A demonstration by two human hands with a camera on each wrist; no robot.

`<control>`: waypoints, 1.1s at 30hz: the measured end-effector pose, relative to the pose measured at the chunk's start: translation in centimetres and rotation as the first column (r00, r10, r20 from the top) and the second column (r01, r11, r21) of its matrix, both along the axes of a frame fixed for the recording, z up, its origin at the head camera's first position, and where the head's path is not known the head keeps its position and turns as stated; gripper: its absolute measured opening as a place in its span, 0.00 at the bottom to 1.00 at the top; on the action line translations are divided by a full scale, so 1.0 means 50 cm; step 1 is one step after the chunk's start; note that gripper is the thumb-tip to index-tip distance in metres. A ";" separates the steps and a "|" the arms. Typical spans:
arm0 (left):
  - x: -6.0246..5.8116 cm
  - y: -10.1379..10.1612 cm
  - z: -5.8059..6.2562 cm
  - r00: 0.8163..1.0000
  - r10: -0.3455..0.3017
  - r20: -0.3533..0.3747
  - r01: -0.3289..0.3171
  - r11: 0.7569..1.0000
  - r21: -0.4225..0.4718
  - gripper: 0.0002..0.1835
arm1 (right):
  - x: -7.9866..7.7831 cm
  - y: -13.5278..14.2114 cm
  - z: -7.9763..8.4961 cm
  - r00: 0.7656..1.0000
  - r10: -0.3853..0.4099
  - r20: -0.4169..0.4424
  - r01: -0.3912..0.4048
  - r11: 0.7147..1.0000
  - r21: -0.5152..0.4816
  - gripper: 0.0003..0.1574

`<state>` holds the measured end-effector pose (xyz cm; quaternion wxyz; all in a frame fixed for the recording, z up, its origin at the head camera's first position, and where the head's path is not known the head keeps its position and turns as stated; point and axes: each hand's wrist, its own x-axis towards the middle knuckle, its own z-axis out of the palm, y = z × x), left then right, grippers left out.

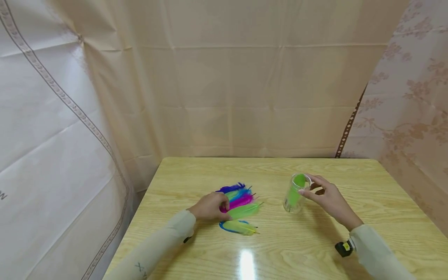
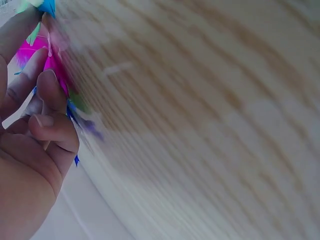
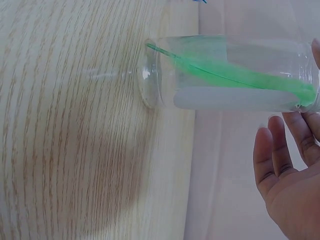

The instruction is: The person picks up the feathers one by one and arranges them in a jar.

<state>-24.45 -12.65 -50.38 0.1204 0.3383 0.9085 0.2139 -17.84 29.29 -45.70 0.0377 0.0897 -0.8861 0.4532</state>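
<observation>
A clear jar (image 1: 287,200) stands on the table at the right, slightly tilted, with a green feather (image 3: 225,74) inside. My right hand (image 1: 327,196) holds it near the rim between thumb and fingers. At the left, my left hand (image 1: 209,206) is over several colored feathers lying on the table. Its fingers are bent by the magenta feather (image 1: 243,201), and the thumb is by a light green feather (image 1: 244,210); a gap shows between them. A purple feather (image 1: 231,188) lies behind, and a yellow-and-blue feather (image 1: 241,227) in front.
The wooden table (image 1: 266,252) ends at a back edge against a beige hanging sheet (image 1: 224,97). Pale patterned sheets hang at the left and right sides. A small black-and-yellow device (image 1: 344,248) sits on my right wrist.
</observation>
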 end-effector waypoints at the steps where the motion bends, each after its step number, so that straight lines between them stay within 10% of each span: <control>1: -0.001 0.000 -0.001 1.000 -0.004 -0.003 0.004 1.000 -0.003 0.17 | 0.000 0.000 0.000 1.000 0.000 0.000 0.000 1.000 0.000 0.43; 17: -0.003 -0.018 0.009 0.993 -0.045 0.105 0.034 0.994 0.099 0.08 | 0.003 -0.006 0.001 1.000 -0.002 -0.030 0.003 1.000 0.015 0.43; 33: -0.011 -0.028 0.024 0.998 -0.030 0.055 0.023 0.991 0.131 0.07 | 0.007 -0.007 0.004 1.000 -0.015 -0.004 0.016 1.000 0.027 0.44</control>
